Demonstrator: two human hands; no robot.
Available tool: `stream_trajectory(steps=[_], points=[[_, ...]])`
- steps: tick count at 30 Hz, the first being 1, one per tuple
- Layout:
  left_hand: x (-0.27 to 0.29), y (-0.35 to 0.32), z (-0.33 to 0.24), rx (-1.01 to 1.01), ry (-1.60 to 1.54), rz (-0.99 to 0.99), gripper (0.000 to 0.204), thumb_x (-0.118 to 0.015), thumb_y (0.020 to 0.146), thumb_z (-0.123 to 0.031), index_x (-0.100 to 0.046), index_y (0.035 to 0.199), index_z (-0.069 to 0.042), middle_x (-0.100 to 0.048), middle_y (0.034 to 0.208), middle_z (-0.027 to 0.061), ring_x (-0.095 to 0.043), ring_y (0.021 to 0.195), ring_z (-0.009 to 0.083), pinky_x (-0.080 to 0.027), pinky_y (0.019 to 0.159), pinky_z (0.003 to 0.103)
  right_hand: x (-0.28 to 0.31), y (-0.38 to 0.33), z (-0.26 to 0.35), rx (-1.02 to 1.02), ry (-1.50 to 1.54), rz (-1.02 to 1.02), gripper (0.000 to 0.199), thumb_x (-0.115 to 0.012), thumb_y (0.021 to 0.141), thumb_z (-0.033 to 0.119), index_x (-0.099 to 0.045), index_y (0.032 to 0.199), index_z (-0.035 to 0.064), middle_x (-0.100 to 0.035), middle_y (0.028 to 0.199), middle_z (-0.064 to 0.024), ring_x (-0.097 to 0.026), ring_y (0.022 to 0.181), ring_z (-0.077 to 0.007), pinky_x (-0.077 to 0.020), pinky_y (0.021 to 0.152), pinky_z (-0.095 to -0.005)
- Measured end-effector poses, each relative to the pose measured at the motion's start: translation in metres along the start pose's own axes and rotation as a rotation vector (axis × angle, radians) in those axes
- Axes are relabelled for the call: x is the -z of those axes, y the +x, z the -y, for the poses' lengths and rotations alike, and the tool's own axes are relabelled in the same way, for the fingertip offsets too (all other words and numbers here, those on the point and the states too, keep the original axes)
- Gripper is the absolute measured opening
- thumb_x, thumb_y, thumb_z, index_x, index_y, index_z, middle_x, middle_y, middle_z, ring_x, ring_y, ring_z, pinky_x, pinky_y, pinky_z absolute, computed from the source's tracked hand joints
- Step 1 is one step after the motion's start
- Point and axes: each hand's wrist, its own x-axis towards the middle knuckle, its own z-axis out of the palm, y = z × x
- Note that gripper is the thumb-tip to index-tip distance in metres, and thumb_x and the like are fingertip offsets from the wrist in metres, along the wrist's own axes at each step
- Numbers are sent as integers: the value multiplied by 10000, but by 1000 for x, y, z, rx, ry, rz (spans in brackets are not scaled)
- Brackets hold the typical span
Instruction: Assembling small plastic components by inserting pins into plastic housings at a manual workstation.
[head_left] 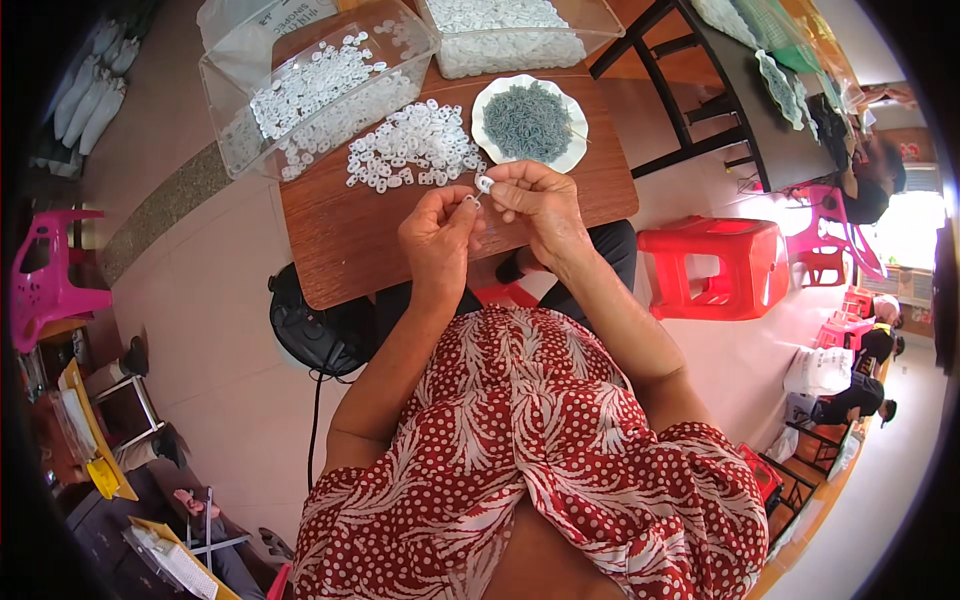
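Over the near part of a small brown wooden table [340, 240], my two hands are almost touching. My right hand [545, 205] pinches a small white oval plastic piece with holes [484, 184] between thumb and fingers. My left hand [438, 238] is closed in a pinch on a small thin pale loop [472, 200], just beside the white piece; its exact kind is too small to tell. Beyond the hands lies a loose pile of similar white plastic pieces [415, 145]. To its right, a white scalloped plate [573, 150] holds a heap of tiny grey-green thin pieces [525, 118].
Two clear plastic bins of white pieces, a left bin [235, 150] and a right bin [600, 38], stand at the table's far side. A red stool [715, 268] is at right, a pink chair [60, 280] at left. A black bag [310, 325] lies below the table. Other people sit far right.
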Motion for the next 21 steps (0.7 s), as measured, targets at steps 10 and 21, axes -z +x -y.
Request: stream_trajectory(steps=[10,21], points=[[3,1,6,-36,10,-16,82,-574,834,-16,-585,907,17,-580,754,17,-533,581,45,-402,454,168,-6,-2,-5,36,-30,-3,143,-635,775,-1,-629,917,-14,-632,784,-35,-527,644,-66,-417,575,-186],[3,0,9,-108,68,-67,94,-569,838,-1,-600,920,32,-599,746,31,-545,587,58,-443,490,183,-11,-4,-7,125,-150,-13,132,-634,778,1,-627,907,-21,-612,723,-11,-486,589,-49,-393,548,-179]])
